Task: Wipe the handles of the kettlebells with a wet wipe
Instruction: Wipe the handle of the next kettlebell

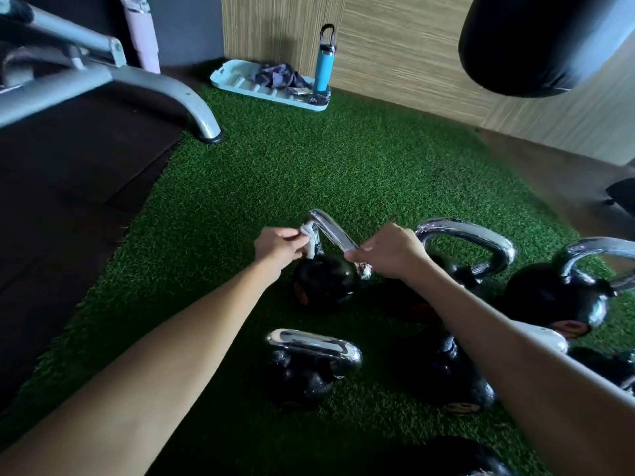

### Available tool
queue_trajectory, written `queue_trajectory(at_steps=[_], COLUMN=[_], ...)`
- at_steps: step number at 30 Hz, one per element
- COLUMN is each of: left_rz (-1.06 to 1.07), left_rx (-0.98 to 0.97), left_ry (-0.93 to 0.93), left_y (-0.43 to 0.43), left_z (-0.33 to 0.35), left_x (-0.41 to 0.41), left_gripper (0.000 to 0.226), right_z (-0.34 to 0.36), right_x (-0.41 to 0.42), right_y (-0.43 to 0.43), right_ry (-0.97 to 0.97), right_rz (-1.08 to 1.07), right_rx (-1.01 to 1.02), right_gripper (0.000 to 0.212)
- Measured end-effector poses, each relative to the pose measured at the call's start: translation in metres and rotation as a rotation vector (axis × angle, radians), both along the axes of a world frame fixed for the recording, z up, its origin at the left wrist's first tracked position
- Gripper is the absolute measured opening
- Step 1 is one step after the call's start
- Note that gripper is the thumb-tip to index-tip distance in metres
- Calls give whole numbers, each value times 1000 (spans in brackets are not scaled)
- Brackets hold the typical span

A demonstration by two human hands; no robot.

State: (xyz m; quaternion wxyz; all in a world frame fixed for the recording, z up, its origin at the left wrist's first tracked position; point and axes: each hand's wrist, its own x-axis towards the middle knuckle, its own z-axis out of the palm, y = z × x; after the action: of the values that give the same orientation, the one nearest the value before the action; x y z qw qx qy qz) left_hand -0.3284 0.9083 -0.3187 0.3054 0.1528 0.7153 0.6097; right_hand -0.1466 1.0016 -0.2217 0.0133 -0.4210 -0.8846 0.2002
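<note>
Several black kettlebells with chrome handles stand on green artificial turf. My left hand (279, 247) pinches a white wet wipe (310, 239) against the left leg of the chrome handle (330, 229) of the middle kettlebell (324, 285). My right hand (390, 250) grips the right end of that same handle. Another kettlebell (302, 367) stands closer to me, between my forearms. Behind my right hand rises a bigger handle (476, 235), and one more kettlebell (563, 290) is at the right. My right forearm hides part of a further kettlebell (446, 372).
A light-blue tray (240, 82) with a dark cloth and a blue water bottle (324, 61) lies by the wooden wall. A grey machine frame (144, 82) stands on the dark mat at left. A black punching bag (536, 42) hangs at upper right.
</note>
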Motion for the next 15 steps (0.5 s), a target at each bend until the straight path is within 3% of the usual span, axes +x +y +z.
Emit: queue_trajectory(at_steps=[4, 7, 15], left_rz=[71, 113, 201], left_rx=[-16, 53, 185], left_ry=[-80, -76, -359], left_y=[13, 16, 19], left_z=[-9, 2, 9], left_x=[9, 1, 13], left_gripper=[37, 30, 23], right_z=[9, 11, 17], right_x=[11, 21, 23], right_y=[0, 0, -3], right_ry=[46, 135, 193], right_rz=[21, 37, -17], right_rx=[-239, -396, -531], right_gripper=[34, 35, 33])
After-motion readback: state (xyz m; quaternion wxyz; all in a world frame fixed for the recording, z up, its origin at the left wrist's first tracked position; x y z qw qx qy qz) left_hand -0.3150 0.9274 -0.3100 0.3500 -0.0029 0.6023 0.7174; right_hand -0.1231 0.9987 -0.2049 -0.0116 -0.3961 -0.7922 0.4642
